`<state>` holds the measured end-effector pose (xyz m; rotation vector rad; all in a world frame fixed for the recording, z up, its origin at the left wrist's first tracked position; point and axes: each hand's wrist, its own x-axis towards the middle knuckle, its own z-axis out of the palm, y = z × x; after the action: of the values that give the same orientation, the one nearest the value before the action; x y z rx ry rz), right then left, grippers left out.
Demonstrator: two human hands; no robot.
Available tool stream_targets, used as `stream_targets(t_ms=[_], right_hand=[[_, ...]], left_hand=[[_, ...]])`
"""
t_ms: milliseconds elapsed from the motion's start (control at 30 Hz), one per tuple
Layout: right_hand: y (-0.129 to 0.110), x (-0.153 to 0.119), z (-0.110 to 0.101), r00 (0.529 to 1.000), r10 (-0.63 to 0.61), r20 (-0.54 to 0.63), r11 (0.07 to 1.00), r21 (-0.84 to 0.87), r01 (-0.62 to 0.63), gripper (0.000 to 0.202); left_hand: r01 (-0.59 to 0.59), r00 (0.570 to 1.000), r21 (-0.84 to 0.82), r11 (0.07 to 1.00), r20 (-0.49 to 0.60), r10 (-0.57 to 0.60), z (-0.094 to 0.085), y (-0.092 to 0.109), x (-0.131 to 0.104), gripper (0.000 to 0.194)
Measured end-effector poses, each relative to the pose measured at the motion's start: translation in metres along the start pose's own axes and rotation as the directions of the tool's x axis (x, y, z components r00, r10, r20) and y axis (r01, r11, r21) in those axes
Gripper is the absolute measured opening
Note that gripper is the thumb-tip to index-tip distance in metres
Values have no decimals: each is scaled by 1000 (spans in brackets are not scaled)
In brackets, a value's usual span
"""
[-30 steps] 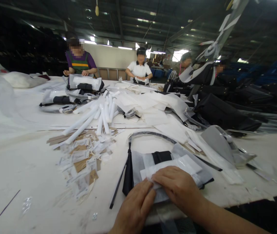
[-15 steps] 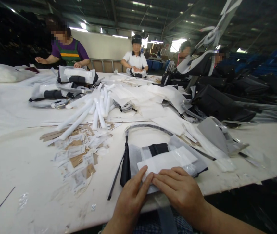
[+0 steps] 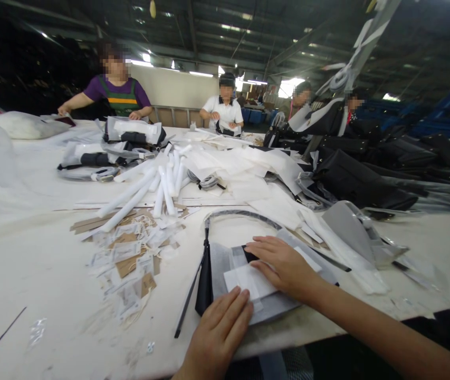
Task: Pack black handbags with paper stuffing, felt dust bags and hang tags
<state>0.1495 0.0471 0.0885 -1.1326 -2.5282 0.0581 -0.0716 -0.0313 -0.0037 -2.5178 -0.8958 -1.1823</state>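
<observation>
A black handbag (image 3: 204, 282) lies flat at the table's front edge, its strap (image 3: 240, 214) arched away from me. Grey-white wrapping (image 3: 219, 258) covers most of its body, with a folded white sheet (image 3: 244, 279) on top. My left hand (image 3: 227, 327) rests with fingers stretched on the near left part of the wrapping, touching the sheet's lower edge. Farther up, my right hand (image 3: 284, 266) lies over the sheet and beside the bag's black middle part, fingers extended. Its palm hides part of the sheet and the bag.
Tags in clear sleeves (image 3: 130, 264) and white rolls (image 3: 165, 190) lie left of the bag. White sheets (image 3: 232, 163) cover the table's middle. Black bags (image 3: 359, 177) are heaped at right, wrapped bags (image 3: 133, 132) at far left. Several people work across the table.
My right hand has moved up and away from me across the folded sheet, apart from my left. My left hand has shifted slightly down and lies flatter. The bag has stayed in place.
</observation>
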Motion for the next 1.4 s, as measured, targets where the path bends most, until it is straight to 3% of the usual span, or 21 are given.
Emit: stream_targets(t_ms=[167, 300, 600, 700, 833, 967, 1167, 1400], right_hand=[[17, 28, 18, 951, -32, 306, 998, -33, 44, 36], [13, 39, 23, 925, -108, 365, 994, 16, 110, 32], [1, 66, 41, 871, -163, 464, 984, 137, 111, 27], [11, 65, 42, 869, -135, 476, 971, 240, 19, 29], [31, 57, 36, 928, -16, 372, 951, 293, -100, 30], [36, 53, 33, 949, -55, 312, 955, 295, -42, 31], [28, 57, 37, 908, -207, 364, 948, 305, 94, 29], [27, 68, 43, 908, -165, 385, 961, 271, 60, 30]], left_hand=[[-66, 997, 51, 997, -38, 68, 3, -3, 1, 40], [-97, 993, 86, 992, -54, 102, 1, -6, 6, 39], [-78, 995, 89, 993, -61, 84, -5, -6, 14, 38], [-58, 995, 109, 992, -80, 67, -5, -5, 15, 38], [-53, 994, 128, 990, -88, 64, -4, -4, 15, 36], [-66, 995, 111, 992, -61, 73, -4, -4, 13, 37], [-78, 994, 101, 992, -65, 85, -6, -3, 15, 34], [-86, 995, 78, 993, -39, 89, -6, -3, 15, 36]])
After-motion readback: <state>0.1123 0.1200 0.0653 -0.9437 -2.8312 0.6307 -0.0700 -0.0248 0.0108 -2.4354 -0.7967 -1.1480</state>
